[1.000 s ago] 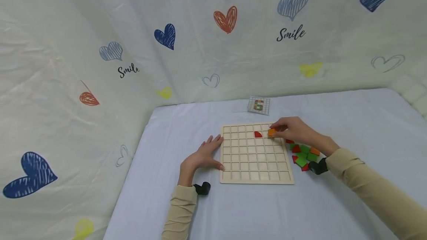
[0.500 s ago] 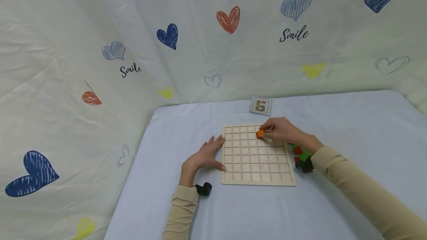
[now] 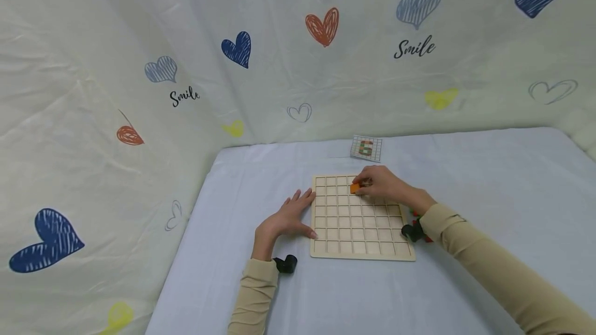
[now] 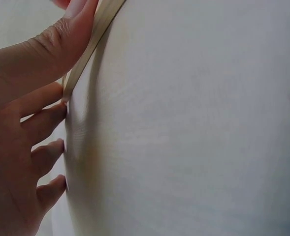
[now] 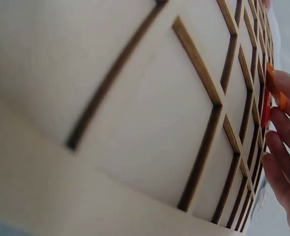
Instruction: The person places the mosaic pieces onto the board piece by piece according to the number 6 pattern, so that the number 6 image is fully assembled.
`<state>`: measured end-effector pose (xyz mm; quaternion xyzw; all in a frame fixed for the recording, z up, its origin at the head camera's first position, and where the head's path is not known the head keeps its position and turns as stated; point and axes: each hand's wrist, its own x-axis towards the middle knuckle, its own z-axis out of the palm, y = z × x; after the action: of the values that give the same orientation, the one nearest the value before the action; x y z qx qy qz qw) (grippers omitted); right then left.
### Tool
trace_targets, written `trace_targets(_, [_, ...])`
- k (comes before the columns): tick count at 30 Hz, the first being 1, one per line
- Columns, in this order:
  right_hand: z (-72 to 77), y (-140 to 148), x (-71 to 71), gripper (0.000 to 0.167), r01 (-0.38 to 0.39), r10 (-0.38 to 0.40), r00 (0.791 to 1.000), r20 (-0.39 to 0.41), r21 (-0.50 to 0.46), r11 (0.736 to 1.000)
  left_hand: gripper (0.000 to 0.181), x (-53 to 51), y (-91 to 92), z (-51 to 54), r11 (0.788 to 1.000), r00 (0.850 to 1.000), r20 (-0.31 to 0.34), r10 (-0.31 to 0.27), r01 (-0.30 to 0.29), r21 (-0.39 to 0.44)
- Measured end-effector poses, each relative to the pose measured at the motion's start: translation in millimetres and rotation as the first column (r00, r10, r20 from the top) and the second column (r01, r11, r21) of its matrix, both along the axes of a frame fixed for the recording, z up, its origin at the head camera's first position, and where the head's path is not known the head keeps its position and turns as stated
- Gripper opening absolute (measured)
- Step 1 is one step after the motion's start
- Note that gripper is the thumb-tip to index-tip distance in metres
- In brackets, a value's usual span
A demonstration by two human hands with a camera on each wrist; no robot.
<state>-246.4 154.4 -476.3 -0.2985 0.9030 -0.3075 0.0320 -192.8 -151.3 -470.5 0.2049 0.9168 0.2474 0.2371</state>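
A pale wooden grid board [image 3: 332,221] lies on the table. My right hand [image 3: 383,186] is over its upper part and pinches a small orange tile [image 3: 355,188] between thumb and fingers. In the right wrist view a red piece [image 5: 266,109] sits in the grid just below the orange tile [image 5: 269,76]; the hand hides that red piece in the head view. With fingers spread, my left hand [image 3: 285,220] rests against the board's left edge. The left wrist view has its thumb [image 4: 53,46] touching the board's rim [image 4: 85,54].
Behind the board lies a small pattern card [image 3: 366,148] printed with a coloured figure. Red and green tiles [image 3: 429,239] are piled right of the board, mostly hidden under my right forearm. White cloth covers the table [image 3: 354,293]; a heart-printed curtain [image 3: 261,92] hangs behind.
My right hand has moved left across the board's upper rows with the orange tile, passing over the red piece's place. The left hand has stayed at the board's edge.
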Motion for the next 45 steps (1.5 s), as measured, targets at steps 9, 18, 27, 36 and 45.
trace_targets(9, [2.1,-5,2.9,0.022,-0.022,0.022,0.999,-0.029,0.029,0.999,0.112,1.1,2.3,0.8,1.0,1.0,-0.002,-0.003,0.003,-0.008])
trace_targets(18, [3.5,4,4.7,0.022,-0.003,0.007,0.998,-0.057,0.06,0.998,0.113,-1.2,3.9,-2.7,1.0,1.0,-0.001,-0.004,0.004,-0.008])
trace_targets(27, [12.8,25,12.1,0.018,0.087,-0.087,0.996,0.014,0.03,0.996,0.113,-1.8,4.9,-0.9,1.0,1.0,0.006,-0.013,0.013,-0.016])
trace_targets(36, [17.1,51,23.5,0.019,0.13,-0.132,0.99,0.043,0.042,0.991,0.112,-0.9,3.2,-2.4,1.0,1.0,0.015,0.009,-0.008,-0.029])
trace_targets(45, [15.6,75,33.1,0.019,0.168,-0.172,0.984,0.054,0.078,0.983,0.112,1.0,0.5,0.6,1.0,1.0,0.011,0.015,-0.015,-0.005])
